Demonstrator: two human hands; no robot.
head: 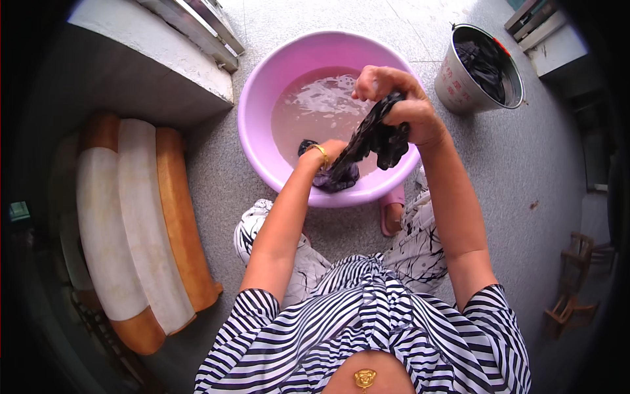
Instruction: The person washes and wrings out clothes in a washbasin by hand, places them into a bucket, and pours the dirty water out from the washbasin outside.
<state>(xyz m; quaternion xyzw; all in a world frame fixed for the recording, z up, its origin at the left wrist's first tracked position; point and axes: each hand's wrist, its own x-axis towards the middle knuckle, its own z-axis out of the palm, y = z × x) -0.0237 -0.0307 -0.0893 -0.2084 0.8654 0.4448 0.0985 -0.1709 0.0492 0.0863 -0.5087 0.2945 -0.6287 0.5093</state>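
Observation:
A large pink plastic basin (249,125) of cloudy, sudsy water (305,111) stands on the floor before me. Above its right side my right hand (406,106) grips a bunched end of a wet black cloth (376,133), thumb and fingers curled about it. The cloth slants down to the left, toward the basin's near wall. There my left hand (332,150), with a gold bangle at the wrist, is at the cloth's lower part; its fingers are mostly hidden, but it appears to hold the fabric. Dark wet fabric (342,180) bunches against the near rim.
A metal bucket (457,81) with black fabric (480,64) inside stands at the back right. To the left is a white and orange-brown padded seat (142,221). A wall edge (197,81) juts in at upper left. Small wooden stools (571,310) stand far right.

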